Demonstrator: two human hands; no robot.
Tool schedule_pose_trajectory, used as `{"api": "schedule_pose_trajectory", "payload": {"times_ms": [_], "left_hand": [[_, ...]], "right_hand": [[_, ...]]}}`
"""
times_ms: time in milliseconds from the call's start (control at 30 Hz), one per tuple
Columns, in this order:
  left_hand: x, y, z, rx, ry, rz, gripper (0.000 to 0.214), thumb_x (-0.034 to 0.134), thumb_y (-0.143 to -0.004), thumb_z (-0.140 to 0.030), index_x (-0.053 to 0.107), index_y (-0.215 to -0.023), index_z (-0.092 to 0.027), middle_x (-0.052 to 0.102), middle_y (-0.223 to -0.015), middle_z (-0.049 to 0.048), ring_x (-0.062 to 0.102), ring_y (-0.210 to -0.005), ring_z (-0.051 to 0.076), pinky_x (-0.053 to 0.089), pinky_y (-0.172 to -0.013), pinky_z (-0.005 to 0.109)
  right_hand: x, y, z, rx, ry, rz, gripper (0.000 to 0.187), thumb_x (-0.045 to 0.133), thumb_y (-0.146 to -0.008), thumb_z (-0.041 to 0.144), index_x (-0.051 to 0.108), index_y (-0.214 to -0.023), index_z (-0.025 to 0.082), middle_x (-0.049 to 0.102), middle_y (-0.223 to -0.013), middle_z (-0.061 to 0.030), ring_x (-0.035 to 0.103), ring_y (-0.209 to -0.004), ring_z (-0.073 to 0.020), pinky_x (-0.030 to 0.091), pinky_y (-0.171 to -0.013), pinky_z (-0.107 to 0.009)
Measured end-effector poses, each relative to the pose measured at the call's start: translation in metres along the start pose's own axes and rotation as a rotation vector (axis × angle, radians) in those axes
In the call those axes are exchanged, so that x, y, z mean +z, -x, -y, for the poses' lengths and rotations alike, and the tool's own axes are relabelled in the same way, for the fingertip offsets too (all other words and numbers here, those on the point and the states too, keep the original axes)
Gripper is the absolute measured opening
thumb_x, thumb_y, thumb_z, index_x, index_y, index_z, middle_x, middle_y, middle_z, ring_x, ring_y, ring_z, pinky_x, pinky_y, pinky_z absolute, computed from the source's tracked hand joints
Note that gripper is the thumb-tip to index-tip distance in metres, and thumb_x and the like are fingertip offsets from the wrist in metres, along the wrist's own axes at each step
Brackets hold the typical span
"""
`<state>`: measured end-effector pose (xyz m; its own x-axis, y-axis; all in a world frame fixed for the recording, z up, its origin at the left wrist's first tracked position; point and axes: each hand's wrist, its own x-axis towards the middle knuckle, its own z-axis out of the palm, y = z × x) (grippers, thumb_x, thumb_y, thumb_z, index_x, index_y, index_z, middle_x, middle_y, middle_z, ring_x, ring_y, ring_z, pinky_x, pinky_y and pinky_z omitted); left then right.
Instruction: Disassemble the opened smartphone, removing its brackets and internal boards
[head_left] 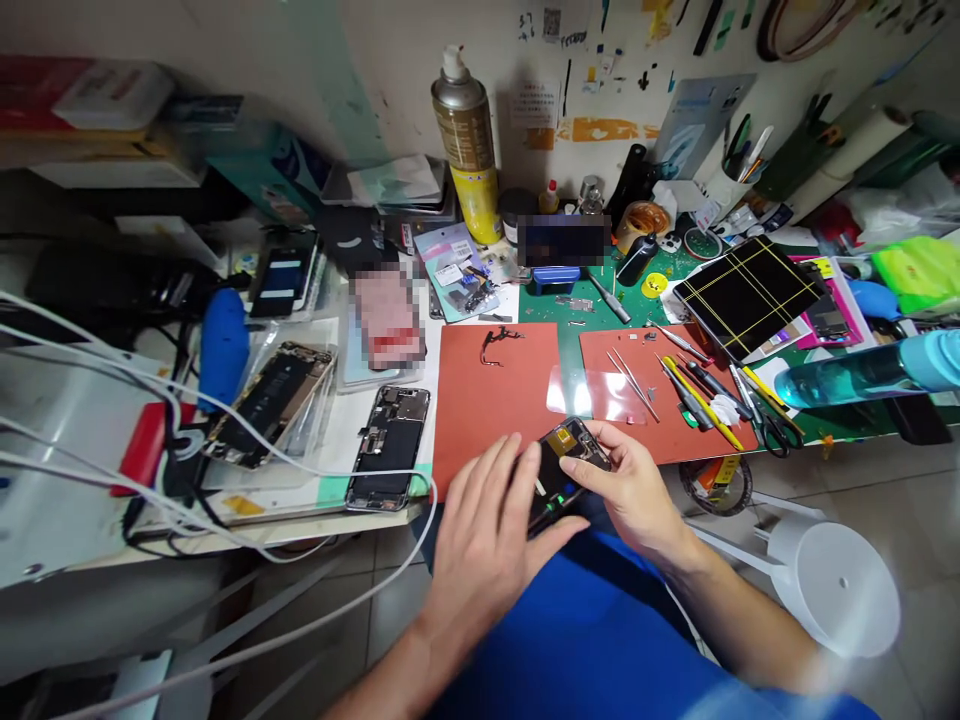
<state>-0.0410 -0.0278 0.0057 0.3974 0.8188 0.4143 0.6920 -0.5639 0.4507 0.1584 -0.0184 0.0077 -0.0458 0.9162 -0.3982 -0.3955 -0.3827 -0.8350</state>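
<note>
An opened phone (556,472), its dark inside facing up, is held over the front edge of the bench. My right hand (626,480) grips its upper right side, thumb on top and fingers curled behind. My left hand (480,520) lies along the phone's left side with fingers stretched and thumb apart below; its fingertips touch or overlap the edge. Behind the hands, a small black flex cable (499,343) rests on the red-brown mat (487,400). A clear film (600,393) and tweezers (634,384) lie just beyond the phone.
Left of the mat is another opened phone (388,445), with a phone housing (274,400) in a clear tray farther left. White cables (300,465) cross the left foreground. Screwdrivers (697,400), scissors (769,420) and a blue bottle (855,370) are at right. A spray can (469,150) stands behind.
</note>
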Motion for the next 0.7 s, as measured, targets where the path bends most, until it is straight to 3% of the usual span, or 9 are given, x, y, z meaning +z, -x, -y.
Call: {"api": "schedule_pose_trajectory", "payload": {"times_ms": [67, 133, 167, 233, 300, 400, 533, 600, 700], "left_hand": [[-0.009, -0.001, 0.007, -0.336, 0.353, 0.069, 0.089, 0.072, -0.093, -0.062, 0.036, -0.166, -0.025, 0.062, -0.152, 0.0183, 0.060, -0.139, 0.037, 0.045, -0.117, 0.054], [-0.013, -0.006, 0.012, -0.720, 0.916, 0.220, 0.076, 0.042, -0.103, -0.072, 0.041, -0.163, -0.026, 0.066, -0.148, 0.0171, 0.065, -0.133, 0.035, 0.049, -0.112, 0.053], [-0.012, -0.008, 0.013, -0.870, 1.202, 0.315, 0.080, 0.031, -0.103, -0.077, 0.043, -0.162, -0.025, 0.069, -0.144, 0.0181, 0.069, -0.127, 0.036, 0.052, -0.107, 0.053], [-0.006, -0.013, 0.011, -1.037, 1.619, 0.475, 0.081, 0.027, -0.102, -0.078, 0.041, -0.163, -0.027, 0.073, -0.136, 0.0182, 0.075, -0.115, 0.035, 0.056, -0.099, 0.052], [0.002, -0.013, 0.005, -1.079, 1.816, 0.542, 0.076, 0.034, -0.103, -0.075, 0.041, -0.162, -0.029, 0.077, -0.126, 0.0171, 0.079, -0.101, 0.033, 0.059, -0.090, 0.048], [0.011, -0.011, -0.004, -1.070, 1.892, 0.476, 0.070, 0.037, -0.106, -0.069, 0.057, -0.150, -0.019, 0.081, -0.109, 0.0175, 0.080, -0.086, 0.031, 0.061, -0.078, 0.040], [0.013, -0.011, -0.009, -1.083, 1.893, 0.358, 0.066, 0.036, -0.109, -0.061, 0.070, -0.135, -0.010, 0.078, -0.121, 0.0202, 0.078, -0.087, 0.027, 0.060, -0.081, 0.038], [0.013, -0.012, -0.009, -1.109, 1.888, 0.312, 0.064, 0.035, -0.109, -0.059, 0.069, -0.137, -0.011, 0.075, -0.130, 0.0192, 0.078, -0.091, 0.027, 0.061, -0.081, 0.037], [0.014, -0.013, -0.010, -1.169, 1.896, 0.330, 0.066, 0.038, -0.108, -0.062, 0.071, -0.134, -0.012, 0.078, -0.121, 0.0179, 0.078, -0.094, 0.029, 0.061, -0.077, 0.035]], "right_hand": [[-0.006, -0.002, 0.010, 0.022, 0.043, 0.068, 0.033, 0.090, -0.083, 0.032, 0.076, -0.112, 0.023, 0.077, -0.099, 0.0002, 0.069, -0.085, -0.0137, 0.056, -0.081, -0.025], [-0.010, -0.006, 0.019, 0.042, 0.087, 0.147, 0.033, 0.091, -0.081, 0.031, 0.077, -0.109, 0.023, 0.077, -0.098, 0.0006, 0.070, -0.085, -0.0131, 0.056, -0.081, -0.025], [-0.010, -0.008, 0.023, 0.052, 0.107, 0.186, 0.031, 0.091, -0.082, 0.031, 0.076, -0.109, 0.023, 0.077, -0.097, 0.0007, 0.070, -0.084, -0.0132, 0.056, -0.080, -0.025], [-0.008, -0.012, 0.027, 0.066, 0.147, 0.241, 0.029, 0.088, -0.084, 0.033, 0.075, -0.108, 0.023, 0.076, -0.092, 0.0013, 0.070, -0.079, -0.0134, 0.057, -0.075, -0.026], [-0.006, -0.014, 0.028, 0.058, 0.185, 0.250, 0.029, 0.086, -0.086, 0.033, 0.074, -0.111, 0.024, 0.076, -0.091, 0.0012, 0.071, -0.078, -0.0141, 0.057, -0.074, -0.027], [-0.006, -0.010, 0.024, -0.038, 0.220, 0.119, 0.036, 0.084, -0.088, 0.034, 0.071, -0.121, 0.025, 0.078, -0.106, -0.0021, 0.073, -0.089, -0.0161, 0.059, -0.081, -0.029], [-0.011, 0.005, 0.012, -0.268, 0.323, -0.180, 0.028, 0.079, -0.094, 0.035, 0.072, -0.119, 0.026, 0.077, -0.108, -0.0038, 0.072, -0.090, -0.0159, 0.059, -0.083, -0.030], [-0.012, 0.012, 0.005, -0.357, 0.417, -0.269, 0.022, 0.077, -0.095, 0.033, 0.073, -0.116, 0.026, 0.075, -0.103, -0.0030, 0.070, -0.087, -0.0152, 0.058, -0.080, -0.029], [-0.008, 0.019, 0.000, -0.481, 0.615, -0.331, 0.013, 0.075, -0.097, 0.028, 0.075, -0.110, 0.025, 0.070, -0.097, -0.0019, 0.065, -0.083, -0.0151, 0.055, -0.075, -0.030]]}}
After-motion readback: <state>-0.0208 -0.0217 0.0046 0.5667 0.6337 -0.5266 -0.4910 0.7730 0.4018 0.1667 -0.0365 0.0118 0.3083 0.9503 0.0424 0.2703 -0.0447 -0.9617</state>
